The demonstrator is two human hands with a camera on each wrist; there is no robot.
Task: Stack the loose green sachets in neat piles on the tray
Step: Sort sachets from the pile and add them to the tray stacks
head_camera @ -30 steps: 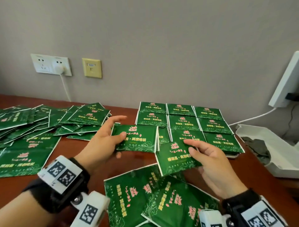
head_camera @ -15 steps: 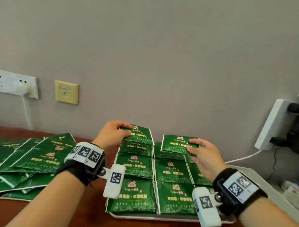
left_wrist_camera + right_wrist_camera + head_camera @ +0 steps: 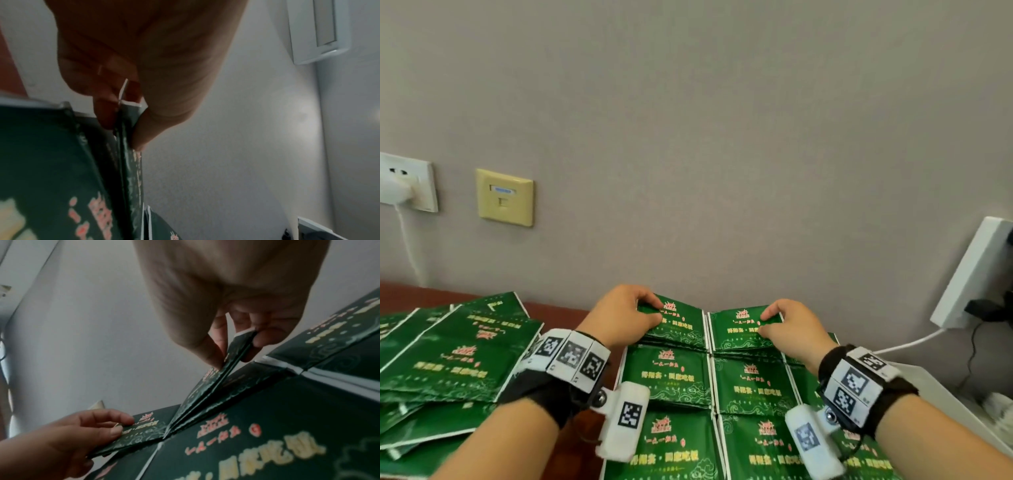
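Green sachets [image 3: 671, 373] lie in neat piles in a grid, and the tray under them is hidden. My left hand [image 3: 655, 312] pinches the left edge of one sachet [image 3: 681, 325] on the far left pile. My right hand [image 3: 763, 322] pinches another sachet [image 3: 736, 330] on the far middle pile. The left wrist view shows thumb and fingers of the left hand [image 3: 125, 123] clamped on a sachet edge [image 3: 131, 162]. In the right wrist view the right hand [image 3: 238, 350] holds its sachet [image 3: 209, 382] tilted up at one corner. Loose sachets [image 3: 455, 353] sprawl at the left.
The brown table [image 3: 558, 311] ends at a grey wall just behind the piles. A white socket with a plug [image 3: 407, 185] and a yellow wall plate [image 3: 505, 198] sit at the left. A white box [image 3: 976, 274], cables and a white container [image 3: 945, 394] stand at the right.
Both hands carried their sachets from the near table to the far row of piles and lowered them there. My view moved forward and up towards the wall.
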